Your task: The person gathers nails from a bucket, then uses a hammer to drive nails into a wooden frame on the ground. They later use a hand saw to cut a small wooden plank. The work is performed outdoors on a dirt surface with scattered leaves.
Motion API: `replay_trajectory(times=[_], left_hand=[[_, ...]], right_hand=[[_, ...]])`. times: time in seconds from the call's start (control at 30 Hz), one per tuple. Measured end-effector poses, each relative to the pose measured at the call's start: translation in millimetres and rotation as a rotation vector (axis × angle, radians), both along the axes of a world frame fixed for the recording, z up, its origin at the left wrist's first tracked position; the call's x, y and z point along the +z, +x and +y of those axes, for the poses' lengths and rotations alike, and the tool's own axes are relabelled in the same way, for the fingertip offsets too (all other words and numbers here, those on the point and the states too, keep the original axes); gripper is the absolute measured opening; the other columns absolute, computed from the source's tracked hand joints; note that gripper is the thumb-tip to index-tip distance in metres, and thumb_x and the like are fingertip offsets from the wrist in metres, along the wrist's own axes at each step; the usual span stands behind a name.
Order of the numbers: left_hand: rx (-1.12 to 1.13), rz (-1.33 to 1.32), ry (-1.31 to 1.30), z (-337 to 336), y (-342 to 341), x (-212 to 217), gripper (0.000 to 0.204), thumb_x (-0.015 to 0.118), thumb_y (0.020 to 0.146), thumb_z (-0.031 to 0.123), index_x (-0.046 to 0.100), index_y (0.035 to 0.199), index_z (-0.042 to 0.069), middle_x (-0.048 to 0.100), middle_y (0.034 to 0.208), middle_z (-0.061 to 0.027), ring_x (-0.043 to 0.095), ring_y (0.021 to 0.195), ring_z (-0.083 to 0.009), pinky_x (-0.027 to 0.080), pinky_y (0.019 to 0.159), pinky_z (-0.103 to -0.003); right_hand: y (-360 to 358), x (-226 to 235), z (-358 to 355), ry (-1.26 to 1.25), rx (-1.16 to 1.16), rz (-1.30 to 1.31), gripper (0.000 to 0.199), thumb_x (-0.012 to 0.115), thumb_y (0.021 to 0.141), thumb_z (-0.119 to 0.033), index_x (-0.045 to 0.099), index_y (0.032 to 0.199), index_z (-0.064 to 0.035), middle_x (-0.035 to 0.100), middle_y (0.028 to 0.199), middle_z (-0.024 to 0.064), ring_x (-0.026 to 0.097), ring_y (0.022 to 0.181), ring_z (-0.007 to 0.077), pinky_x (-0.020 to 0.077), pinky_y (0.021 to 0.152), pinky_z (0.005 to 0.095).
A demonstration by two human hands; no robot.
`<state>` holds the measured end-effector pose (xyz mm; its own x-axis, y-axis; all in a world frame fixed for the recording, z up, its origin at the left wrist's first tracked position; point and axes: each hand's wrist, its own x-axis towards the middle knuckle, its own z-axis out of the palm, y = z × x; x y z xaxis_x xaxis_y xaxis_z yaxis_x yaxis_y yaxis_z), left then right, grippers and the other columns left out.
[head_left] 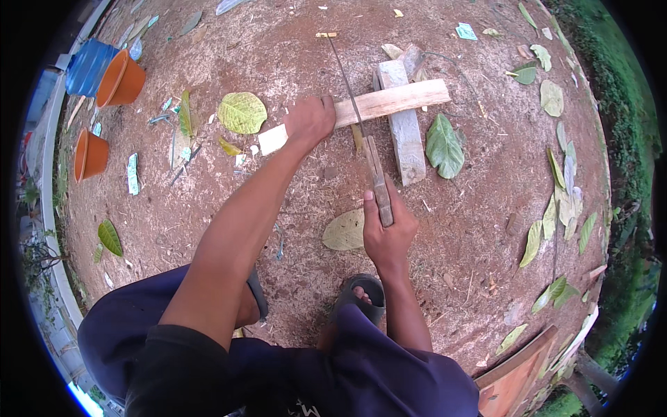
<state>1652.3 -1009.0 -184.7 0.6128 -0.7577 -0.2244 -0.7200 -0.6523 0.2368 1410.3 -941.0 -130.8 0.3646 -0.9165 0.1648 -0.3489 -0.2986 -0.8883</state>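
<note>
A pale length of wood (pixel 399 99) lies slanted across a grey stone-like block (pixel 406 139). My left hand (pixel 310 122) is closed over the wood left of the block, and its left end sticks out past my wrist. My right hand (pixel 389 226) is wrapped round the wooden handle of a long, thin-bladed tool (pixel 376 174). Its blade, seen edge-on, crosses the wood between my left hand and the block and points away from me. Whether it is a saw or a machete, I cannot tell.
Reddish ground with pale shavings and scattered leaves surrounds the work. A large green leaf (pixel 445 146) lies right of the block. Two orange pots (pixel 122 80) and a blue plastic container (pixel 88 67) stand far left. A wooden board (pixel 517 372) is at lower right.
</note>
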Motion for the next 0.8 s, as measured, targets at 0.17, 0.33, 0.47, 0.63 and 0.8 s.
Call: replay_trajectory(times=[0.17, 0.33, 0.47, 0.63, 0.8], left_hand=[[0.057, 0.087, -0.213, -21.0, -34.8, -4.9, 0.058, 0.033, 0.105, 0.036, 0.074, 0.086, 0.0, 0.073, 0.095, -0.0245, 0.069, 0.092, -0.0436, 0.045, 0.096, -0.06], [0.026, -0.017, -0.364, -28.1, -61.4, -13.7, 0.059, 0.032, 0.106, 0.035, 0.074, 0.082, 0.002, 0.073, 0.09, -0.0237, 0.071, 0.088, -0.043, 0.045, 0.096, -0.06], [-0.076, 0.088, -0.227, -42.0, -65.3, 6.5, 0.057, 0.031, 0.106, 0.035, 0.074, 0.09, 0.002, 0.073, 0.086, -0.0249, 0.071, 0.083, -0.044, 0.052, 0.088, -0.057], [-0.145, 0.062, -0.154, -48.0, -54.6, 10.3, 0.057, 0.031, 0.105, 0.034, 0.075, 0.087, 0.002, 0.072, 0.082, -0.0267, 0.071, 0.079, -0.0442, 0.055, 0.08, -0.054], [-0.106, 0.047, -0.148, -49.1, -50.7, -10.7, 0.052, 0.036, 0.101, 0.033, 0.073, 0.08, 0.004, 0.072, 0.083, -0.0259, 0.071, 0.079, -0.0427, 0.055, 0.081, -0.053]], right_hand=[[-42.5, -15.0, -1.5, -0.159, -0.035, -0.036, 0.042, 0.071, 0.091, -0.006, 0.062, 0.129, 0.0086, 0.072, 0.079, 0.018, 0.072, 0.064, 0.0187, 0.0534, 0.057, 0.0325], [-54.5, -22.9, -7.3, -0.041, -0.087, 0.019, 0.043, 0.071, 0.09, -0.005, 0.062, 0.13, 0.0088, 0.071, 0.075, 0.0134, 0.068, 0.06, 0.0154, 0.0506, 0.055, 0.0303], [-61.8, -29.1, -13.2, -0.084, -0.108, 0.01, 0.043, 0.071, 0.09, -0.005, 0.062, 0.129, 0.0091, 0.07, 0.074, 0.0133, 0.066, 0.058, 0.0153, 0.0494, 0.054, 0.0305], [-57.8, -36.9, -11.6, -0.229, -0.089, -0.014, 0.044, 0.072, 0.09, -0.004, 0.062, 0.13, 0.009, 0.072, 0.077, 0.0152, 0.068, 0.059, 0.017, 0.0511, 0.055, 0.0313], [-56.3, -24.4, 0.1, -0.096, -0.112, 0.014, 0.047, 0.072, 0.089, -0.005, 0.06, 0.132, 0.0097, 0.073, 0.083, 0.0185, 0.073, 0.066, 0.0207, 0.0539, 0.058, 0.032]])
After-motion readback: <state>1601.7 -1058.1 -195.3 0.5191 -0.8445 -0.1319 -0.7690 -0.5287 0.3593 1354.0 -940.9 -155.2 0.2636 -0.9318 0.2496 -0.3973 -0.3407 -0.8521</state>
